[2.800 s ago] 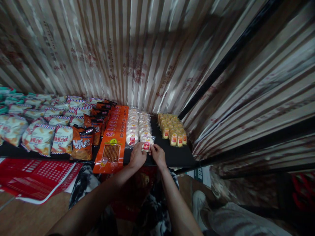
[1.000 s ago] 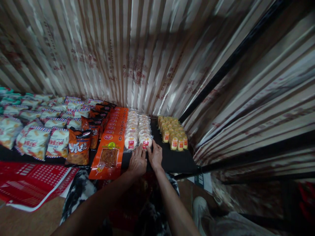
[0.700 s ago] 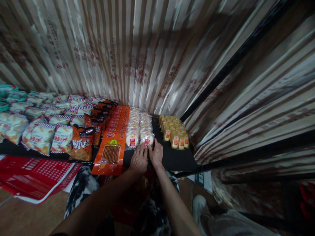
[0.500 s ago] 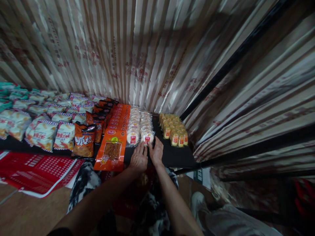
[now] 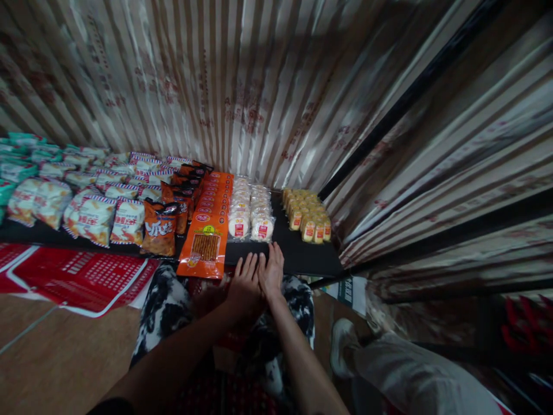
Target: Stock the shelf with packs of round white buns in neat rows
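Observation:
My left hand [image 5: 245, 281] and my right hand [image 5: 271, 270] lie side by side at the front edge of the black shelf [image 5: 298, 259], fingers stretched out and holding nothing. Just beyond the fingertips stand two rows of clear-wrapped white round crackers [image 5: 261, 228] with red labels. Left of these is a row of orange snack packets [image 5: 203, 248], the front one showing brown sticks through its window. To the right stands a block of small yellow wrapped cakes [image 5: 308, 229], apart from the crackers by a strip of shelf.
Orange-and-black snack bags [image 5: 159, 227], white bags [image 5: 92, 219] and green bags [image 5: 19, 167] fill the shelf's left side. Below is a red basket [image 5: 99, 276]. A striped curtain [image 5: 259, 86] hangs behind; a black bar [image 5: 389, 115] slants at right. Another person's leg [image 5: 401, 369] is at lower right.
Both hands have drawn back from the front of the right-hand cracker row toward the shelf edge. The view has shifted slightly, and the crackers stay in place.

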